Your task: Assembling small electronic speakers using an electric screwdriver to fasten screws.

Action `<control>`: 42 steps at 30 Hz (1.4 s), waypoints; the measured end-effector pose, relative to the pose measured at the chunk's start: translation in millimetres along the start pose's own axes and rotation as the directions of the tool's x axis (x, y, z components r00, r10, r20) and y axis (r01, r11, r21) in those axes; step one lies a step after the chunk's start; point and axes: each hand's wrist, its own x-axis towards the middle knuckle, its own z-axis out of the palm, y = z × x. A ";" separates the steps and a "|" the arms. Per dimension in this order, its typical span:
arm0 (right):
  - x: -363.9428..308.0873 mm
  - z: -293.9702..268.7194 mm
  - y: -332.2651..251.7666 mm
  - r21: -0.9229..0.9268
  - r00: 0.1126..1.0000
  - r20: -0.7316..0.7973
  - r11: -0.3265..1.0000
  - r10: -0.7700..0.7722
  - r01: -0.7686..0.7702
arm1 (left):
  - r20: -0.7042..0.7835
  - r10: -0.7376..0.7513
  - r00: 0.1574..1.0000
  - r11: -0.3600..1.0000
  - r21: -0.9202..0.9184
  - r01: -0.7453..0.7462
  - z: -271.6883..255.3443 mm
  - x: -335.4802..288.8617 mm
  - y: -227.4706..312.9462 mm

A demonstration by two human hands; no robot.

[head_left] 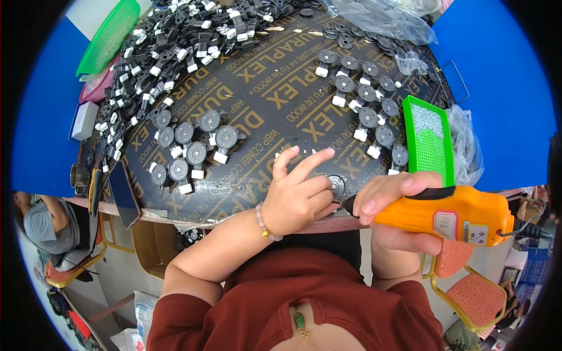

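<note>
My right hand is wrapped around an orange electric screwdriver with a cord at its back end. Its black nose points left, close to the fingertips of my left hand. Two fingers of that left hand are raised; the others are curled against a round black caster-like part at the table's near edge. The lower side of this part and the tool's tip are partly hidden by my fingers. Similar round black parts with white ends stand in groups, one at left and one at right.
A heap of black and white pieces covers the far left of the table. A green tray of small metal screws lies at right beside clear plastic bags. Loose black discs sit far right. A phone rests at the left edge.
</note>
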 end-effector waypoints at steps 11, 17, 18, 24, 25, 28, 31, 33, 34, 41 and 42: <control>-0.1 6.4 -11.9 0.161 0.968 -0.059 0.959 0.244 -0.232 | -0.021 0.025 0.999 0.999 0.042 -0.024 1.3 -1.4 0.9; -2.9 3.6 -3.5 -0.048 0.992 -0.074 0.993 0.107 -0.111 | 0.004 0.021 1.000 1.000 -0.016 -0.021 0.9 -1.7 -2.9; -2.2 2.4 -1.8 -0.059 0.993 -0.080 0.994 0.089 -0.093 | 0.024 0.025 0.999 1.000 -0.018 -0.025 0.5 -1.5 -3.3; -0.7 -5.9 9.7 -0.067 0.995 -0.085 0.996 0.057 -0.063 | 0.136 -0.165 0.977 0.983 -0.057 0.174 -2.7 4.1 0.3; -0.9 -6.2 10.2 -0.079 0.992 -0.094 0.993 0.082 -0.090 | 0.154 -0.189 0.970 0.979 -0.042 0.198 -1.3 3.2 0.0; -1.7 -6.4 12.2 -0.098 0.988 -0.115 0.989 0.100 -0.112 | 0.170 -0.169 0.971 0.985 -0.013 0.174 2.7 0.8 -1.5; -1.6 -2.9 11.3 -0.082 0.977 -0.151 0.983 0.149 -0.162 | 0.173 -0.162 0.971 0.986 -0.016 0.168 4.2 1.2 -1.8; 0.5 0.5 7.1 -0.108 0.968 -0.144 0.969 0.207 -0.223 | 0.171 -0.162 0.972 0.986 -0.007 0.166 4.4 1.6 -2.5; 1.5 2.6 5.5 -0.136 0.955 -0.138 0.950 0.263 -0.281 | 0.168 -0.161 0.973 0.987 0.000 0.163 4.3 1.6 -2.6; -5.2 7.2 12.7 -0.047 0.958 -0.097 0.960 0.271 -0.276 | 0.155 -0.169 0.973 0.985 0.013 0.169 3.8 1.5 -1.1; -5.6 6.8 11.7 -0.058 0.950 -0.125 0.954 0.285 -0.294 | 0.153 -0.165 0.974 0.986 0.007 0.166 5.0 1.6 -0.1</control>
